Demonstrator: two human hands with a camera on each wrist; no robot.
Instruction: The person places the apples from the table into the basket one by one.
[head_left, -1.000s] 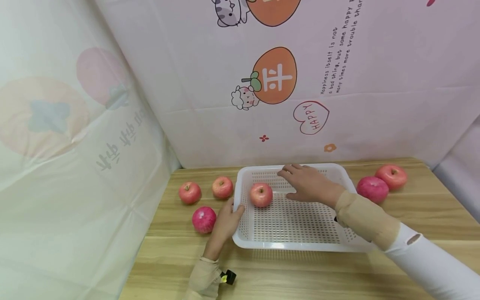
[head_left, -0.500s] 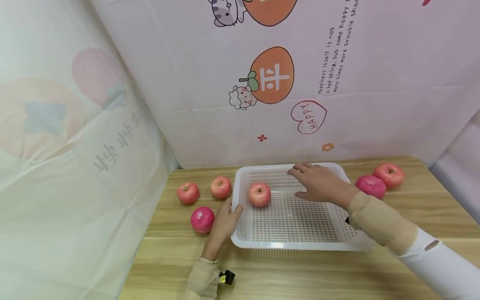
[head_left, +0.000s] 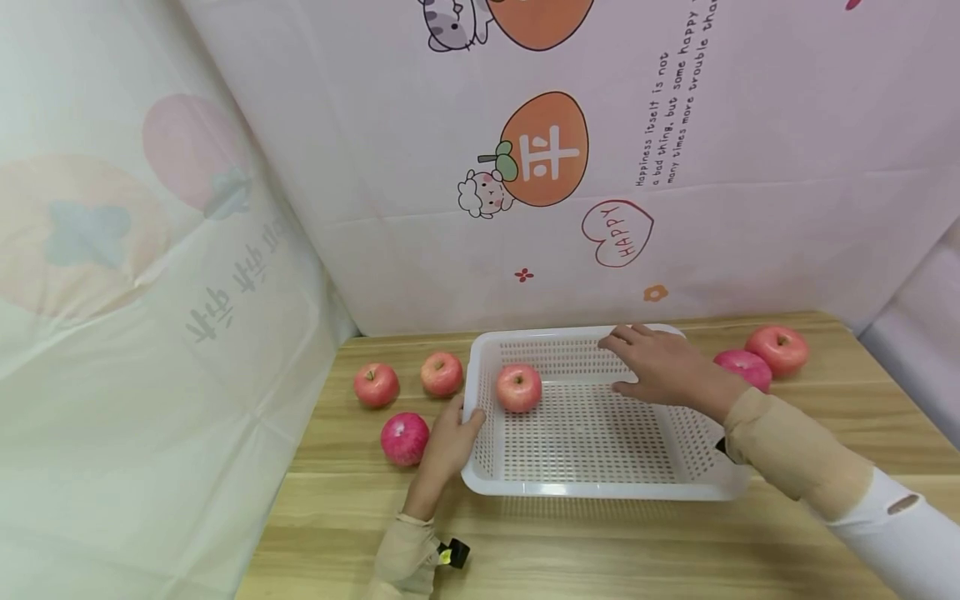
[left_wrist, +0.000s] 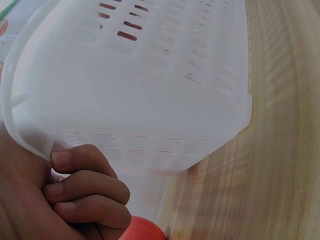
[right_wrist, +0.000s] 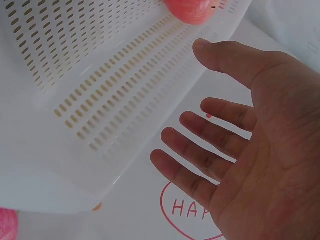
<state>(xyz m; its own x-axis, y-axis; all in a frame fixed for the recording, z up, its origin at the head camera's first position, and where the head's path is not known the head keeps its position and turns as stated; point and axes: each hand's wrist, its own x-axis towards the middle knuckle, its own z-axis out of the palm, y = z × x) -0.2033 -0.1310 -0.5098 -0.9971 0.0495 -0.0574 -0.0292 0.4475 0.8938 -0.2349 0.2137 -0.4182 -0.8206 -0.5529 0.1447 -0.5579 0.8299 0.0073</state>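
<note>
A white perforated plastic basket (head_left: 600, 490) stands on the wooden table, with one red apple (head_left: 518, 388) inside near its left end. My left hand (head_left: 447, 442) grips the basket's left rim; in the left wrist view its fingers (left_wrist: 90, 187) curl under that rim with the thumb side above. Over the basket's far right part hovers my right hand (head_left: 660, 367), its fingers spread and nothing in them. The right wrist view shows its open palm (right_wrist: 270, 145) above the basket's edge, apart from the apple.
Left of the basket lie two red apples (head_left: 377, 385) and a pink-red one (head_left: 405, 438). On the right, a deep pink apple (head_left: 746, 368) touches a red apple (head_left: 777, 350), partly behind my right arm. A printed cloth (head_left: 420, 275) hangs behind the table.
My right hand has drifted to the right, away from the apple in the basket. The left hand keeps its hold on the rim, and the basket and apples stay put.
</note>
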